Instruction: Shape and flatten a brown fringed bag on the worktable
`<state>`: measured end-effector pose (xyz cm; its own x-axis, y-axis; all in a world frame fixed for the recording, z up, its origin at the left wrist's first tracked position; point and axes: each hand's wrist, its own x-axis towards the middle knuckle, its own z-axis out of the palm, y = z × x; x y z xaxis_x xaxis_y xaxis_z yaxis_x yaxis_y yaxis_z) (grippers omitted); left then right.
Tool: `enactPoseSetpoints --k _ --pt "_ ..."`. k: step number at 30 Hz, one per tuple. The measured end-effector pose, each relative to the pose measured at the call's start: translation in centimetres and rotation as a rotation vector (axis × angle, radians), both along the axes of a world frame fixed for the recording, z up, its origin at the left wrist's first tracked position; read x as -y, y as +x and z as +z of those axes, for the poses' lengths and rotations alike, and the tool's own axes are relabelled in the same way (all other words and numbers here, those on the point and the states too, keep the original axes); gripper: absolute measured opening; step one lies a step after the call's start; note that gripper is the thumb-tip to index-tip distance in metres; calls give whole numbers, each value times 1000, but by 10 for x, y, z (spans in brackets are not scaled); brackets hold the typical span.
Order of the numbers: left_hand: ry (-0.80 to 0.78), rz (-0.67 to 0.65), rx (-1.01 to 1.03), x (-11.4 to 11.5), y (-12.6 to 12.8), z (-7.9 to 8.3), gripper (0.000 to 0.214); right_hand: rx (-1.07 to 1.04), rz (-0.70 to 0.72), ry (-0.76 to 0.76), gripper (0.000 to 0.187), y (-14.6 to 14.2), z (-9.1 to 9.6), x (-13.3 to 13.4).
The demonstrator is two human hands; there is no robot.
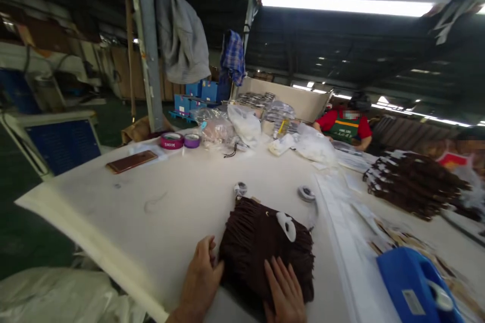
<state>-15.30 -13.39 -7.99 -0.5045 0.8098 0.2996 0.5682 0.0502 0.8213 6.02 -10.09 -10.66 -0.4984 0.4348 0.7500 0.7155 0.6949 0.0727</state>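
Note:
A brown fringed fabric piece (261, 242) with a white eye patch lies on the white table (182, 197) in front of me. My left hand (200, 277) rests at its near left edge, fingers curled against the fabric. My right hand (285, 290) lies flat on the near right part of the piece, fingers stretched out. Neither hand lifts it.
A blue plastic object (413, 282) sits at the near right. A stack of brown fringed pieces (409, 181) lies at the right. Two tape rolls (172, 140), a brown phone (131, 161) and plastic bags (242, 126) are further back. A person in red (346, 126) works across the table.

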Motion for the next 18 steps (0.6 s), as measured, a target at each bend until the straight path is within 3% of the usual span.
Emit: enactPoseSetpoints --k 6,11,15,18 --pt "-197 -62 124 -15 10 23 34 33 -6 5 64 2 0 1" --pt "-142 -9 228 -17 16 22 25 31 6 -31 61 2 -1 2" --pt "-35 23 527 -15 13 26 24 50 31 -42 62 0 3 5" --pt "-79 -84 670 -12 3 38 27 54 30 -37 61 -3 5 6"
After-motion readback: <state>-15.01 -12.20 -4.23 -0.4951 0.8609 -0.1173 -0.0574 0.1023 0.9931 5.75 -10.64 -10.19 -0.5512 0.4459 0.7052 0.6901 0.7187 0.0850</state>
